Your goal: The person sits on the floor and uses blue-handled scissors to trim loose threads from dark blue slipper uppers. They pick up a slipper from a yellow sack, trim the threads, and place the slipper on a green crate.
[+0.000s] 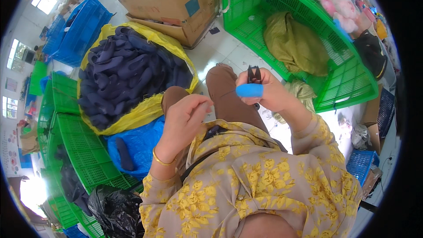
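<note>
Right hand: the right hand (pixel 275 94), one digit capped by a smooth bright-blue covering (pixel 250 91), is closed around small black snips (pixel 254 76), held above the brown-trousered knees (pixel 227 94).
Left hand: the left hand (pixel 183 117), a thin gold bangle (pixel 163 158) at its wrist, is curled and apart from the right; whether it pinches anything, I cannot tell.
Yellow sack: a wide-mouthed yellow woven-plastic sack (pixel 134 115), beyond the left hand, heaped with dark navy, elongated fabric pieces (pixel 125 61).
Blue bag: a crinkled blue plastic bag (pixel 152 139) just beside the sack, one navy piece (pixel 124 153) on it.
Crates: green plastic mesh crates (pixel 86 145) at left; a large green mesh crate (pixel 350 89) at right, containing crumpled olive cloth (pixel 291 44).
Far side: an open brown cardboard box (pixel 169 2).
</note>
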A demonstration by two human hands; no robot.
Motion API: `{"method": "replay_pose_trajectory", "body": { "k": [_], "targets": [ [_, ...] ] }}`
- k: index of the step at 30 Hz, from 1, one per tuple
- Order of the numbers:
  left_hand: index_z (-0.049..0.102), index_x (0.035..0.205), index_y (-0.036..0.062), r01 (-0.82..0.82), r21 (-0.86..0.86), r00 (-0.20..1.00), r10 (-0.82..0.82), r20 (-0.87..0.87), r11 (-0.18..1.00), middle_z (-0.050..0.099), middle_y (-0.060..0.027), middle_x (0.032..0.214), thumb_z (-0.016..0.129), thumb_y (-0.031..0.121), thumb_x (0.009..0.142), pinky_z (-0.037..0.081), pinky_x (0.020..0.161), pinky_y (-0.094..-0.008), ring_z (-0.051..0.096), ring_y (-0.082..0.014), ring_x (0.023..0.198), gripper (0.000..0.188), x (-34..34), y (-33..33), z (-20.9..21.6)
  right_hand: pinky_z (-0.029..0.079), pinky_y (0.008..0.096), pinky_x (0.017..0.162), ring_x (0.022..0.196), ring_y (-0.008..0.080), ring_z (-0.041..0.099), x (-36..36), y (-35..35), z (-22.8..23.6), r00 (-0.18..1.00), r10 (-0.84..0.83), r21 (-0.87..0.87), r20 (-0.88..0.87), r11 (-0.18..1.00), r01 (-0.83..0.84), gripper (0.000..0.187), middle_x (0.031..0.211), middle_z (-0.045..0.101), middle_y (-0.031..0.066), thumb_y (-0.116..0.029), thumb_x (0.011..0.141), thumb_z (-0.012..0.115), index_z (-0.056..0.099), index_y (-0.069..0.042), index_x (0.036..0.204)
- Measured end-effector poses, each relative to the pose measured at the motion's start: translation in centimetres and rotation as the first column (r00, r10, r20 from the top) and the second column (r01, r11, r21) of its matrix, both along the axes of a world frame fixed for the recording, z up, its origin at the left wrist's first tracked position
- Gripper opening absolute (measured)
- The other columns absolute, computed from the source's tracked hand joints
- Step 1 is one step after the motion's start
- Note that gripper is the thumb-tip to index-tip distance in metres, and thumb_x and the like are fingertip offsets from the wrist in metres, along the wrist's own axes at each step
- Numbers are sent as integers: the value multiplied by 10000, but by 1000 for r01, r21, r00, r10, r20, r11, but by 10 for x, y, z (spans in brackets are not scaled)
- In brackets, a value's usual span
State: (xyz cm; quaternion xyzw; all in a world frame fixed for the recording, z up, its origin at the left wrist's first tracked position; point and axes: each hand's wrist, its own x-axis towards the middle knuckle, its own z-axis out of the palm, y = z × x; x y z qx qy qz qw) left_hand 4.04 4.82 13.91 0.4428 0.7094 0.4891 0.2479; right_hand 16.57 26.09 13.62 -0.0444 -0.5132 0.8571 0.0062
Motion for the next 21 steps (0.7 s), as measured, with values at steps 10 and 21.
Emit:
{"method": "replay_pose_trajectory", "body": {
  "k": [10, 21],
  "targets": [
    [663, 953, -8, 538, 628, 734, -679, -20, 562, 637, -93, 854, 591, 27, 851, 485, 683, -326, 609, -253, 742, 129, 51, -47, 87, 294, 186, 481, 545, 32, 418, 6, -13, 17, 996, 35, -107, -84, 993, -44, 52, 728, 601, 53, -55, 871, 642, 628, -5, 877],
    [686, 878, 15, -145, 309, 945, 224, -239, 940, 619, -64, 790, 728, -16, 727, 450, 611, -270, 580, -170, 691, 160, 37, -49, 66, 314, 180, 488, 567, 21, 448, 11, -33, 33, 986, 94, 33, -135, 995, -91, 82, 735, 616, 28, -87, 867, 669, 644, -9, 861]
  ]
}}
